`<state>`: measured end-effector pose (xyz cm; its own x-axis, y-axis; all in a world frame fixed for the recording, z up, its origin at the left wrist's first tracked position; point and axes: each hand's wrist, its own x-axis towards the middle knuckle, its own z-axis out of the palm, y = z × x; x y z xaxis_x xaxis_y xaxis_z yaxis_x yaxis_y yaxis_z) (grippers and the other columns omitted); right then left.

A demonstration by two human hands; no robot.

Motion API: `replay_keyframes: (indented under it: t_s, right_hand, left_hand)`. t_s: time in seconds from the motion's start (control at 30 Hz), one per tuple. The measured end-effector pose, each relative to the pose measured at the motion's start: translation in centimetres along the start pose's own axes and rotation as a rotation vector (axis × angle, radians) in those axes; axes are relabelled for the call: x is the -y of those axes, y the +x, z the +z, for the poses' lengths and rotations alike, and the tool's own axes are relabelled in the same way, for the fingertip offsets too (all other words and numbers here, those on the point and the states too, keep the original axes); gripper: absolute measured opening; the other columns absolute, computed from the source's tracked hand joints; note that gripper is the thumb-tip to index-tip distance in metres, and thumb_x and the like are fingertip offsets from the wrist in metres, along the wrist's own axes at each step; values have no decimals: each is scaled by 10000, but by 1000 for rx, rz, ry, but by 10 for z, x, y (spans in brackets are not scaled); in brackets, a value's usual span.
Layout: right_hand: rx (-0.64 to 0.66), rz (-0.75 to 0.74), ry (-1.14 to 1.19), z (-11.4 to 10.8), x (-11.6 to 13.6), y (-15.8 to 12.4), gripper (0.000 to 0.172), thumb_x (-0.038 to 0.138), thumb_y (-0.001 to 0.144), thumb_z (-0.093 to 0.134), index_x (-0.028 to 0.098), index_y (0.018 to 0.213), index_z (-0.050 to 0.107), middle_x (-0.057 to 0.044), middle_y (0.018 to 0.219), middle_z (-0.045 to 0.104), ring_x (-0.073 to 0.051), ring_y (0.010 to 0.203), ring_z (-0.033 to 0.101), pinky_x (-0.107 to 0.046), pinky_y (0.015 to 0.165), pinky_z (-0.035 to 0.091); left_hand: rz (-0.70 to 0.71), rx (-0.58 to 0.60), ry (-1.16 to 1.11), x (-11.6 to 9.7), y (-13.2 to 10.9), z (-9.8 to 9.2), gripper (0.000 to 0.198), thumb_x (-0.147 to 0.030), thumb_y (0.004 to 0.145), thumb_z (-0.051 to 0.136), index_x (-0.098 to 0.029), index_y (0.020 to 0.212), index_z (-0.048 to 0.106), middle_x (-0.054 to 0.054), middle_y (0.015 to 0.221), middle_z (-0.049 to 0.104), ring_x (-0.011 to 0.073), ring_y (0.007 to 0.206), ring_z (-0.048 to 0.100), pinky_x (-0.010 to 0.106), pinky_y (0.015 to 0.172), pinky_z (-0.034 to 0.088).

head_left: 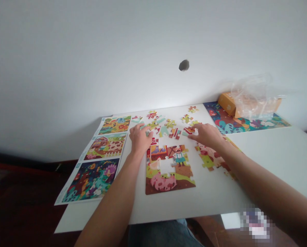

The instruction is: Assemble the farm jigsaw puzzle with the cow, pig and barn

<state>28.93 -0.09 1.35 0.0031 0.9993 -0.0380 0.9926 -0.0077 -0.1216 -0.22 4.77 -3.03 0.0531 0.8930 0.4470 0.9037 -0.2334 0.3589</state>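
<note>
So the left hand [140,139] is resting fingers-down at the edge of the loose puzzle pieces [166,125], just above the half-done jigsaw puzzle [169,175]. The right hand [206,134] is reaching across, with its fingertips [196,129] right by a red piece [189,130]. Neither hand is looking clenched, but I can't tell if either one is actually pinching a piece. The half-done puzzle is sitting toward the front edge of the white table [272,154], with a gap showing in the middle. Another chunk of joined pieces [210,157] is lying just to its right. Three picture sheets [91,178] are lining the left edge, and a fourth sheet [236,121] is lying in the back right corner, under a cardboard box [227,104] and a plastic bag [251,96].
</note>
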Motion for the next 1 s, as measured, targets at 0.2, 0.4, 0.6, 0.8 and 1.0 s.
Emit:
replay_keyframes:
  t_s: [0.2,0.4,0.6,0.8,1.0]
  right_hand:
    - [5,4,3,1,1,2,459,594,851,574,259,1143,688,-87,944,745,-283,871,683,-319,638,442]
    - [-25,51,-5,4,7,4,492,623,838,584,231,1116,692,-116,958,738,-286,860,685,-323,641,445]
    - [-136,144,103,0,-3,9,452,609,930,453,266,1067,714,-84,940,743,-276,899,687,-341,708,464]
    - [-114,221,99,0,-19,12,544,622,877,549,169,1138,699,-191,1187,601,-293,982,665,-357,792,483]
    - [-68,197,94,7,-16,13,661,707,831,562,140,1159,649,-201,1165,558,-314,1006,643,-376,809,487]
  left_hand:
    - [499,202,-199,-20,-6,-8,231,-282,908,607,-278,1092,747,3,1332,637,279,1308,422,486,1109,351]
    - [517,357,-201,-20,-11,-7,283,-258,902,605,-291,1153,730,5,1357,626,309,1379,339,542,1128,306]
    - [487,370,-188,-14,-8,-5,298,-242,877,624,-302,1146,738,19,1388,590,318,1376,343,559,1132,304]
    - [480,344,-180,-18,-9,-12,306,-239,829,664,-303,1113,754,28,1390,572,330,1404,311,562,1158,289]
    - [453,382,-163,-17,-10,-10,311,-249,845,649,-331,1129,745,17,1434,528,335,1423,282,582,1165,267]
